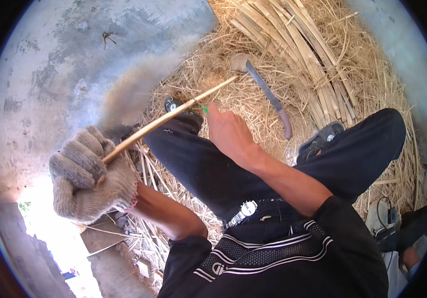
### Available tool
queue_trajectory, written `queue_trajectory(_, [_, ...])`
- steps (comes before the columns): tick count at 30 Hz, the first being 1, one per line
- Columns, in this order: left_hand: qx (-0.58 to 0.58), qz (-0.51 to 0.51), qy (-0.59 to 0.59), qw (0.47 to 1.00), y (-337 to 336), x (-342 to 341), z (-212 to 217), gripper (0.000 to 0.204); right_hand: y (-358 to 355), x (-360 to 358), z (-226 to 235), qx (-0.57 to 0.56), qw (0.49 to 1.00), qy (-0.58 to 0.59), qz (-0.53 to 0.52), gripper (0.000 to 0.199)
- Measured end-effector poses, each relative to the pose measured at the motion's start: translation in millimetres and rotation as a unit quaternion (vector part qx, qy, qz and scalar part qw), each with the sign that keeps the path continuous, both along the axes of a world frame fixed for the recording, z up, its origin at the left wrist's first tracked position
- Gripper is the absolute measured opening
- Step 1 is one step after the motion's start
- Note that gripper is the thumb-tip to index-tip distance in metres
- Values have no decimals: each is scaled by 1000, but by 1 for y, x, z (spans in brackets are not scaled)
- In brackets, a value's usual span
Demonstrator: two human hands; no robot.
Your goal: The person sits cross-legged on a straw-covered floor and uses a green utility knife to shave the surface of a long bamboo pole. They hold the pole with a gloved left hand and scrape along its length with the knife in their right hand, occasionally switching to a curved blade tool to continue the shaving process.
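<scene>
My left hand point(85, 174), in a knitted grey work glove, is closed round the thick end of a long pale wooden stick point(161, 120). The stick slants up and away to the right, its thin end over the shavings. My bare right hand point(229, 131) is closed beside the stick's middle. From its fingers pokes the green end of a small tool point(205, 109), mostly hidden; a thin dark tip seems to touch the stick. Beyond that hand a machete point(268, 93) with a dark blade and brown handle lies on the shavings.
Long split wood strips point(317, 64) are heaped at the far right. Pale shavings point(213, 64) cover the floor between my bent legs point(193, 164). A concrete wall point(59, 74) stands left. A wristwatch point(247, 208) rests at my lap. A cabled device point(392, 215) and part of another person point(412, 258) show lower right.
</scene>
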State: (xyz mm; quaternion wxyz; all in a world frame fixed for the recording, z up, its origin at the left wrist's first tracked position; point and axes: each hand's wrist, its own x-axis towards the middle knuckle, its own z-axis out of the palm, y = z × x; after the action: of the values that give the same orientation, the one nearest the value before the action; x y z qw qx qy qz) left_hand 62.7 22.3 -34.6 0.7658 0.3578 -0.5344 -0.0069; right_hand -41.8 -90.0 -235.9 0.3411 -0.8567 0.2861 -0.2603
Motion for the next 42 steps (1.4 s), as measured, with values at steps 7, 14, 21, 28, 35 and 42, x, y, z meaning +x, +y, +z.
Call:
queue_trajectory(7, [20,8,-8,1000,-2,-12,0,23,1,-6,3,40,997,64,17,9])
queue_trajectory(14, [9,64,18,998,5,-10,-3,24,-36,20,-55,1,990,143,-16,12])
queue_trajectory(21, [-12,63,20,998,-2,-20,-10,24,-38,10,-67,116,991,67,16,28])
queue_trajectory(28, [-33,48,8,998,-11,-42,-6,26,-78,4,-145,17,960,268,-78,18])
queue_trajectory(35, [27,74,31,996,2,-28,5,24,-117,-85,-227,129,922,301,-204,36])
queue_trajectory(42, [59,51,-78,994,7,-43,3,21,-18,-45,41,182,978,-47,94,25])
